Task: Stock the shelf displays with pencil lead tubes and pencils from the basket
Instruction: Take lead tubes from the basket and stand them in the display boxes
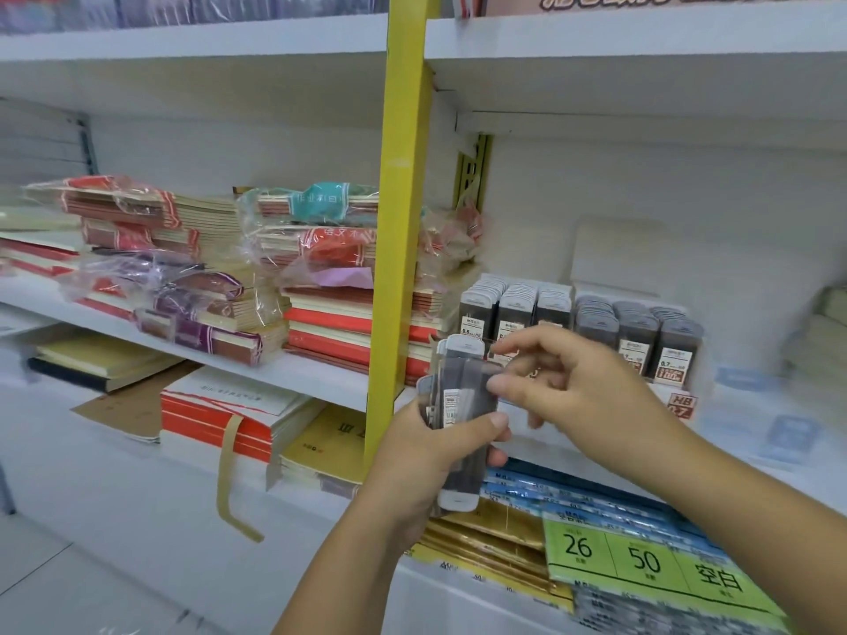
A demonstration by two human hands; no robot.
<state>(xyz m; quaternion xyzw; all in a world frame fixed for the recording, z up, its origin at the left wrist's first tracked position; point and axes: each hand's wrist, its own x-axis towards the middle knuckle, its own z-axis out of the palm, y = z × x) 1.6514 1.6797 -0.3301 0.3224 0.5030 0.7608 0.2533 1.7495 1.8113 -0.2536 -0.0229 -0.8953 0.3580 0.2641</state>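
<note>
The left hand (412, 456) grips a bundle of pencil lead tubes (463, 405) upright in front of the yellow shelf post (398, 222). The right hand (582, 382) pinches the top tube with thumb and fingertips. Behind them, a lead tube display (582, 323) stands on the white shelf (756, 433).
</note>
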